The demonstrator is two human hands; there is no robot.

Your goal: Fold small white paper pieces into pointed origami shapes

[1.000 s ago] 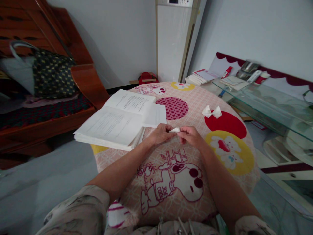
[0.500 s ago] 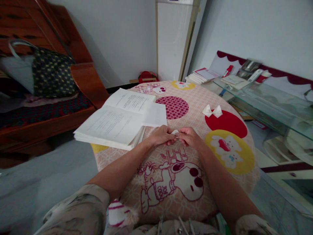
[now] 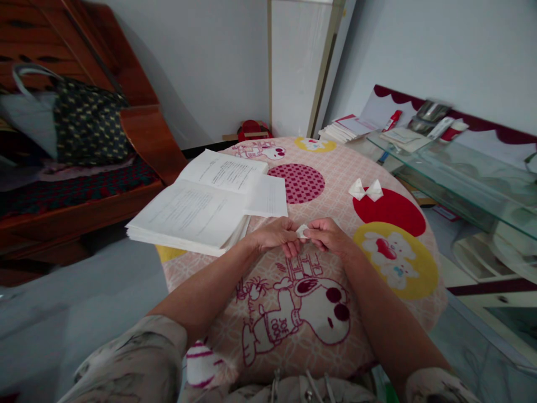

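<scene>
A small folded piece of white paper [image 3: 301,230] is pinched between my two hands above the patterned tablecloth [image 3: 260,268]. My left hand [image 3: 280,235] grips its left side, fingers bent. On the other side, the thumb and fingers of my right hand [image 3: 326,232] close on the right edge. Much of the paper is hidden by the fingers. Two folded white paper shapes [image 3: 366,190] stand side by side near the red spot, beyond my right hand. To the left of my hands lies a thick open book [image 3: 188,210], with a loose sheet [image 3: 268,196] at its right side.
A glass shelf [image 3: 461,173] with metal bowls [image 3: 430,115] and a red tube [image 3: 392,120] adjoins the table's right side. Behind the table are a stack of papers [image 3: 346,127] and a white cabinet [image 3: 297,67]. A wooden bench [image 3: 142,134] holds a dark patterned bag [image 3: 88,123].
My left hand has turned slightly, its lower fingers now reaching further down. The folded paper has shifted a little toward me and shows differently between my fingers. The camera view has tilted slightly.
</scene>
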